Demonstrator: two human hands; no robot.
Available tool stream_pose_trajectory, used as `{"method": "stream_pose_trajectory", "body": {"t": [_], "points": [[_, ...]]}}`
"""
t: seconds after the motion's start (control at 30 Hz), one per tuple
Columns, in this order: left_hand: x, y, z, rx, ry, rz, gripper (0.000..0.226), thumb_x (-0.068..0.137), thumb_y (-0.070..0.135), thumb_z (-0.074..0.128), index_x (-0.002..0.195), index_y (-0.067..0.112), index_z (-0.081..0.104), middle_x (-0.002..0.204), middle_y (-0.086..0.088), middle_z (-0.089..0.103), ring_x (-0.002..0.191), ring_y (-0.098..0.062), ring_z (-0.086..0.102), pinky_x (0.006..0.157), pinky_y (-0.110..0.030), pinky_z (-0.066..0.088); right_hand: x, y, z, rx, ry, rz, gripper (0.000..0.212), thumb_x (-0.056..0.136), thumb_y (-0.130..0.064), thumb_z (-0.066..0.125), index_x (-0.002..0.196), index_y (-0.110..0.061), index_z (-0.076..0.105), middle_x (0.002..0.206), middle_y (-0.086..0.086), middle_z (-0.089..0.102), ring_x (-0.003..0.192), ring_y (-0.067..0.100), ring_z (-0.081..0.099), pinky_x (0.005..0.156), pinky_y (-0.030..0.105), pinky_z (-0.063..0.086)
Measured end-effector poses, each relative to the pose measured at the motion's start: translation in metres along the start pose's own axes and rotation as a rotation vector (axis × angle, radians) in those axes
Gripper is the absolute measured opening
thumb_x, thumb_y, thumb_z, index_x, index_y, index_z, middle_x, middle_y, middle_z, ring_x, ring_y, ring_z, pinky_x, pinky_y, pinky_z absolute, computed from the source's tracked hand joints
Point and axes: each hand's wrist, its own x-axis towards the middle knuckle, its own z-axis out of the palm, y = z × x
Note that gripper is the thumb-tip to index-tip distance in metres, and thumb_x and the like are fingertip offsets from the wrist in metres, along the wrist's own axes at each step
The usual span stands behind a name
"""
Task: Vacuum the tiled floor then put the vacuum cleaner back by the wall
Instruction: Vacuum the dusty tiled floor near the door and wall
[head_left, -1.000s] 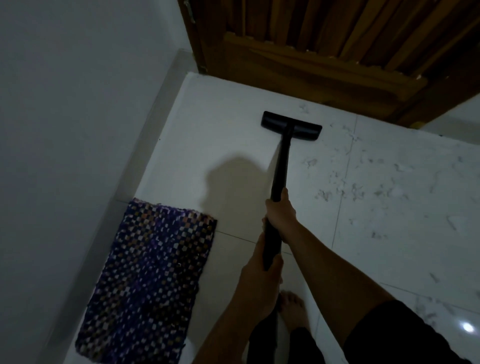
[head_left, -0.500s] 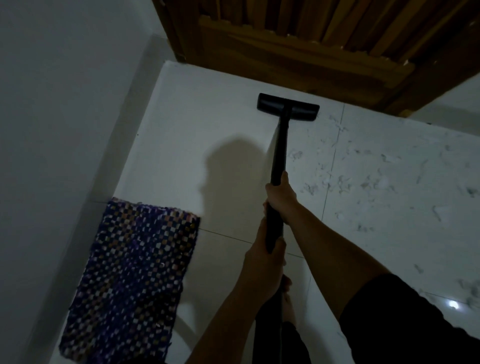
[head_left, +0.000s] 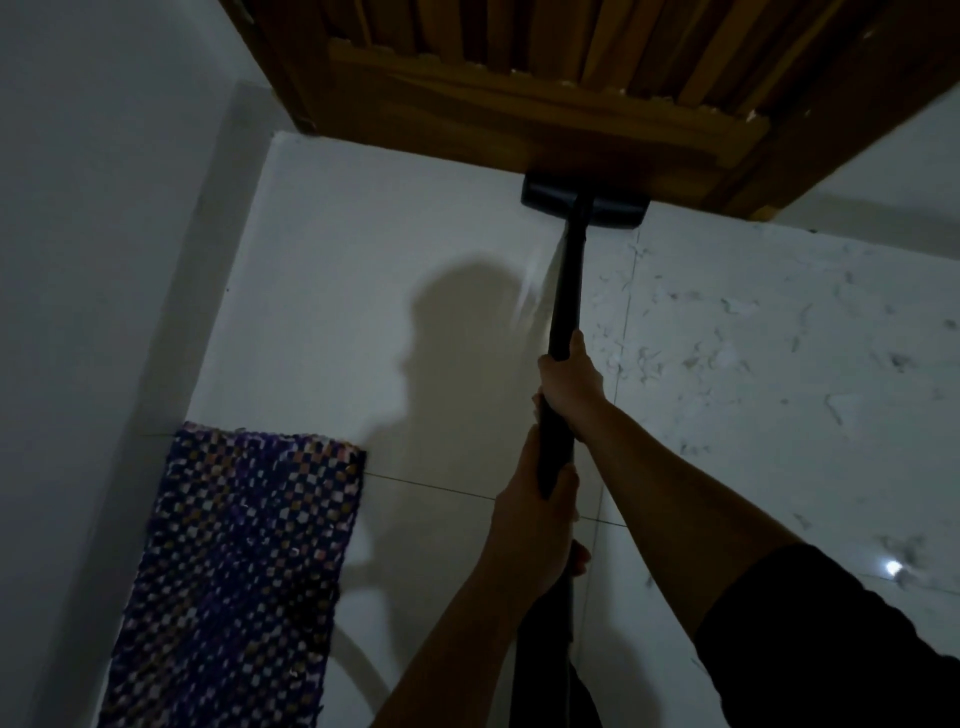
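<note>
Both hands clenched around the vacuum wand (head_left: 566, 291) — your right hand (head_left: 571, 384) nearer the wooden door (head_left: 519, 104), your left hand (head_left: 535, 525) further from it. Floor head (head_left: 584, 205) on the tiled floor (head_left: 389, 234), right at the door's bottom edge. Scraps (head_left: 727, 353) lie near the door — woven mat (head_left: 239, 561) well away from it.

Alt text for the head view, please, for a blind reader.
Two hands grip a black vacuum wand, right hand ahead of left hand, its floor head at the base of a wooden door. Scraps litter the tiles at right; a checked mat lies left.
</note>
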Motion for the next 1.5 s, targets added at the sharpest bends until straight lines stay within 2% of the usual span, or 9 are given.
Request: {"method": "stream_pose_trajectory", "body": {"t": [0.13, 0.3, 0.63, 0.8, 0.93, 1.07, 1.27, 1.37, 1.5], "points": [[0.010, 0.011, 0.012, 0.007, -0.011, -0.023, 0.052, 0.100, 0.024, 0.037, 0.146, 0.042, 0.022, 0.076, -0.005, 0.054, 0.039, -0.011, 0.053, 0.038, -0.021, 0.046, 0.006, -0.004, -0.020, 0.020, 0.010, -0.002, 0.065, 0.100, -0.016, 0.039, 0.155, -0.030, 0.007, 0.115, 0.019, 0.062, 0.050, 0.014, 0.050, 0.023, 0.008, 0.030], [0.013, 0.016, 0.030, 0.012, -0.045, -0.027, 0.050, 0.100, 0.024, 0.037, 0.146, 0.041, 0.023, 0.076, -0.005, 0.054, 0.033, -0.008, 0.053, 0.036, -0.019, 0.045, 0.013, 0.003, -0.040, 0.043, 0.045, 0.001, 0.065, 0.099, -0.017, 0.040, 0.155, -0.030, 0.008, 0.098, 0.014, 0.059, 0.049, 0.015, 0.050, 0.024, 0.009, 0.033], [-0.004, 0.002, 0.047, 0.025, -0.062, -0.058, 0.046, 0.100, 0.023, 0.039, 0.144, 0.034, 0.030, 0.071, -0.004, 0.054, 0.037, -0.006, 0.053, 0.041, -0.022, 0.049, 0.001, 0.036, -0.049, 0.102, 0.019, 0.110, 0.068, 0.097, -0.014, 0.041, 0.154, -0.034, 0.009, 0.100, 0.014, 0.057, 0.051, 0.016, 0.052, 0.042, 0.023, 0.043], [-0.018, 0.003, 0.050, 0.047, -0.080, -0.016, 0.046, 0.100, 0.023, 0.040, 0.145, 0.031, 0.031, 0.074, -0.003, 0.056, 0.038, 0.000, 0.055, 0.039, -0.011, 0.042, -0.012, 0.041, -0.059, 0.150, 0.039, 0.113, 0.068, 0.098, -0.014, 0.040, 0.154, -0.035, 0.008, 0.096, 0.015, 0.058, 0.049, 0.016, 0.051, 0.040, 0.023, 0.045], [-0.029, 0.003, 0.041, 0.029, -0.061, -0.004, 0.048, 0.100, 0.020, 0.041, 0.147, 0.024, 0.030, 0.071, -0.002, 0.054, 0.038, 0.000, 0.055, 0.037, -0.009, 0.041, -0.024, 0.041, -0.051, 0.160, 0.030, 0.105, 0.067, 0.098, -0.014, 0.040, 0.154, -0.033, 0.010, 0.097, 0.015, 0.057, 0.048, 0.016, 0.052, 0.036, 0.020, 0.043], [-0.047, -0.004, 0.036, 0.107, -0.062, 0.016, 0.048, 0.100, 0.026, 0.041, 0.146, 0.025, 0.030, 0.070, 0.006, 0.050, 0.049, -0.002, 0.053, 0.036, -0.008, 0.043, -0.040, 0.051, -0.046, 0.173, 0.043, 0.121, 0.066, 0.097, -0.013, 0.040, 0.153, -0.034, 0.013, 0.094, 0.015, 0.057, 0.047, 0.017, 0.052, 0.034, 0.019, 0.043], [-0.075, -0.013, 0.020, -0.022, -0.076, 0.002, 0.046, 0.100, 0.014, 0.039, 0.145, 0.022, 0.033, 0.064, -0.005, 0.049, 0.031, 0.000, 0.046, 0.035, -0.011, 0.037, -0.064, 0.057, -0.025, 0.152, 0.013, 0.105, 0.064, 0.097, -0.012, 0.039, 0.152, -0.032, 0.014, 0.072, 0.009, 0.053, 0.044, 0.017, 0.050, 0.034, 0.019, 0.041], [-0.086, -0.018, 0.011, -0.087, -0.064, -0.054, 0.044, 0.101, 0.015, 0.039, 0.144, 0.022, 0.034, 0.062, -0.006, 0.047, 0.028, -0.002, 0.044, 0.032, -0.014, 0.038, -0.076, 0.058, -0.012, 0.123, -0.003, 0.093, 0.062, 0.097, -0.012, 0.040, 0.152, -0.029, 0.017, 0.073, 0.007, 0.052, 0.046, 0.016, 0.051, 0.032, 0.016, 0.040], [-0.098, -0.028, 0.007, -0.063, -0.037, -0.031, 0.046, 0.101, 0.014, 0.039, 0.146, 0.018, 0.032, 0.066, -0.004, 0.049, 0.030, -0.001, 0.047, 0.034, -0.010, 0.037, -0.092, 0.062, -0.005, 0.110, -0.012, 0.098, 0.063, 0.097, -0.012, 0.040, 0.153, -0.029, 0.015, 0.080, 0.008, 0.053, 0.049, 0.015, 0.051, 0.030, 0.015, 0.039]]}}
